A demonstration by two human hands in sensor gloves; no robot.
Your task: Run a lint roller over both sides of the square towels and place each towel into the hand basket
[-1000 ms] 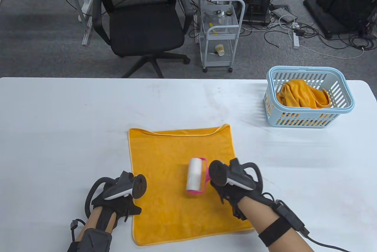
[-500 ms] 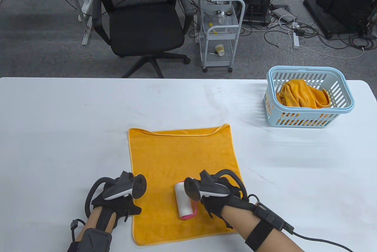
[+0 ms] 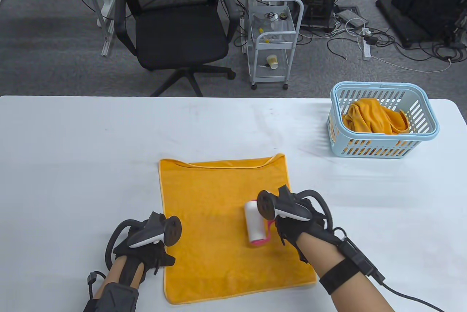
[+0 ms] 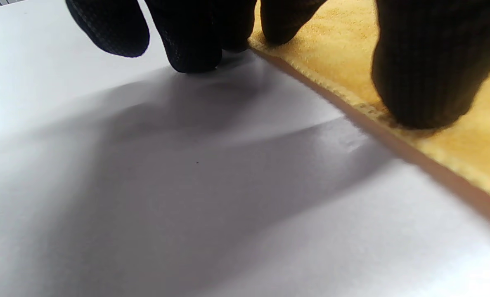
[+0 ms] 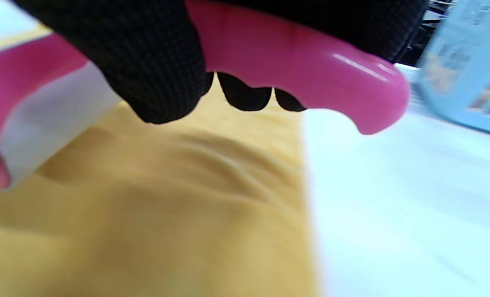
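Right hand (image 3: 292,222) curled round pink handle of lint roller (image 3: 255,226), roll on orange towel (image 3: 219,195), right half. Left hand (image 3: 146,250) fingers straight, pressing towel's left edge to tabletop (image 3: 73,151). Second towel (image 3: 375,117) in blue basket (image 3: 419,137), far right.

both hands wear black knit sensor gloves with a fine dotted weave. the left hand (image 3: 146,250) and the right hand (image 3: 292,224) each carry a dark grey and white tracker with a ring loop strapped on the back. black bands wrap the forearms behind them, and a black cable trails from each wrist.
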